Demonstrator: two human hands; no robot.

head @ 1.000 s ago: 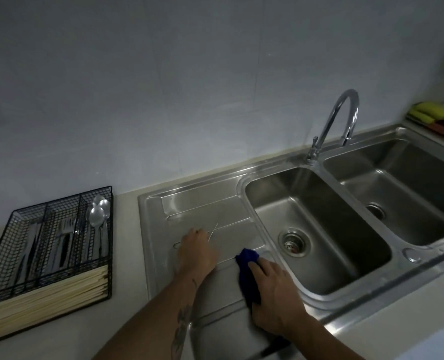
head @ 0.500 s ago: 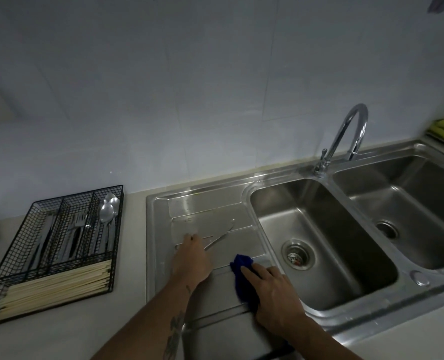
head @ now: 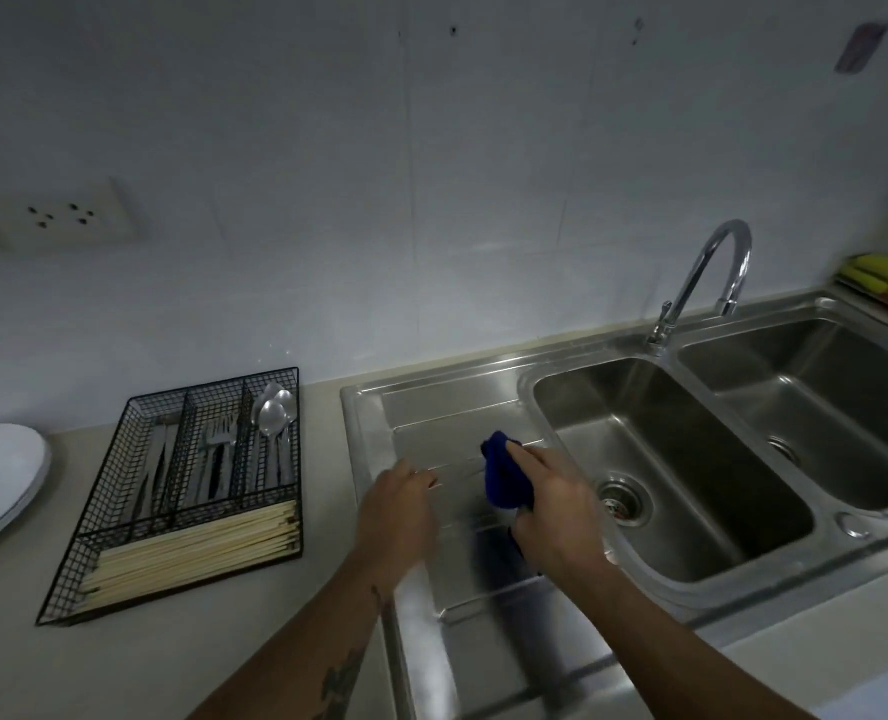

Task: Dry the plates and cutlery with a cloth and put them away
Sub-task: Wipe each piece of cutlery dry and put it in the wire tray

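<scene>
Over the steel draining board point(head: 462, 423), my left hand point(head: 397, 506) pinches one end of a thin metal piece of cutlery point(head: 457, 475). Its kind is too blurred to tell. My right hand point(head: 556, 506) grips a dark blue cloth point(head: 504, 475) that is folded round the cutlery's other end. On the counter to the left stands a black wire cutlery tray point(head: 119, 517) holding knives, forks, spoons point(head: 274, 415) and a row of chopsticks point(head: 192, 548). White plates point(head: 0, 475) are stacked at the far left edge.
A double steel sink point(head: 691, 574) lies to the right, with a curved tap point(head: 712, 272) between the basins. Yellow and red sponges point(head: 883, 272) sit at the far right by the wall. A wall socket point(head: 62, 215) is above the counter on the left.
My left hand has lifted the cutlery off the draining board. My right hand has brought the cloth up and around it. The view has swung left, bringing the plates into sight.
</scene>
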